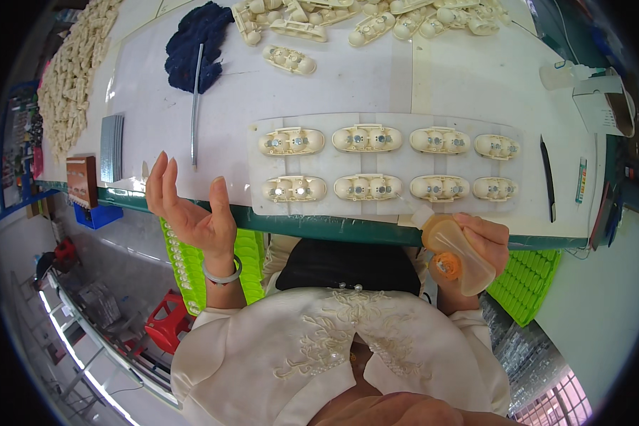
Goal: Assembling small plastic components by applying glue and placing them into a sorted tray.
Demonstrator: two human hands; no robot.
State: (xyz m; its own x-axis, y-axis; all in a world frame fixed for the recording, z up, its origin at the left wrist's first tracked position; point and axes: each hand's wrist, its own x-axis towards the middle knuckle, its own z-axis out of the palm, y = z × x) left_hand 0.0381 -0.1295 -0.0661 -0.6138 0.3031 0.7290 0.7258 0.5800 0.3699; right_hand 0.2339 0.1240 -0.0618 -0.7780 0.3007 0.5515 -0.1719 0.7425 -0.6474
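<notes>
In the head view, the right hand (488, 240) has its fingers curled snugly round a soft-looking squeeze bottle (468, 257), tilted over the table's near edge, its narrow white nozzle (422, 215) aimed at a cream casing (368, 188), second from the left in the near row; whether tip and casing touch is too fine to tell. And the left hand (197, 221), well off to the side, has fingers loosely spread, thumb apart, nothing in its grasp! That bottle should be light and give under a squeeze, its smooth wall perhaps slippery, so the body is the place to grip, nozzle left free. The casings, two rows on a white tray (254, 160), look light and stiff; take them by their rounded ends, clear of the shiny discs.
</notes>
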